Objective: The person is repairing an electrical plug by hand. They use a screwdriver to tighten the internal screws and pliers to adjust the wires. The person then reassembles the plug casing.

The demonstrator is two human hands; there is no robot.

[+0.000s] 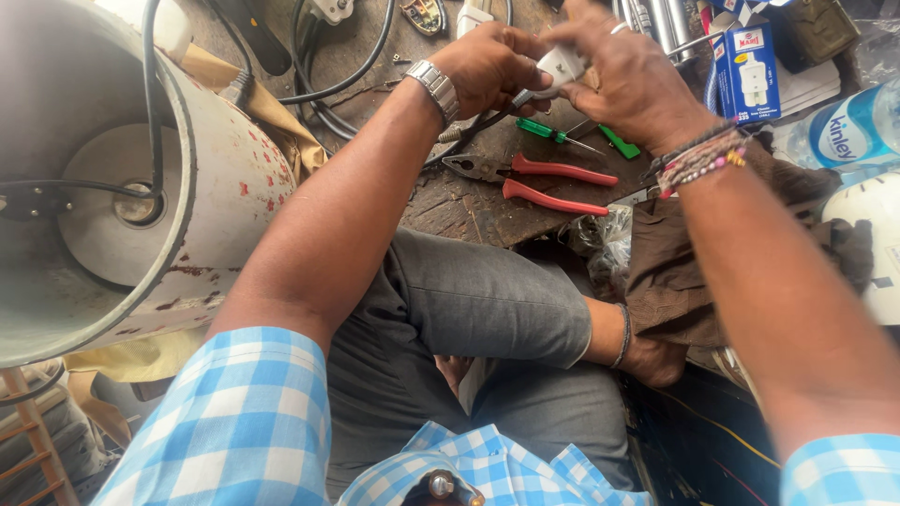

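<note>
Two hands are at work at the far middle: the left hand and the right hand, with one white plug between them. On the worn board lie one pair of red-handled pliers, one green-handled screwdriver and one flat green piece. At the far right stand one blue and white carton and one plastic bottle. One big rusted white drum fills the left. One metal wristwatch is on the left wrist, and several bead bracelets ring the right.
</note>
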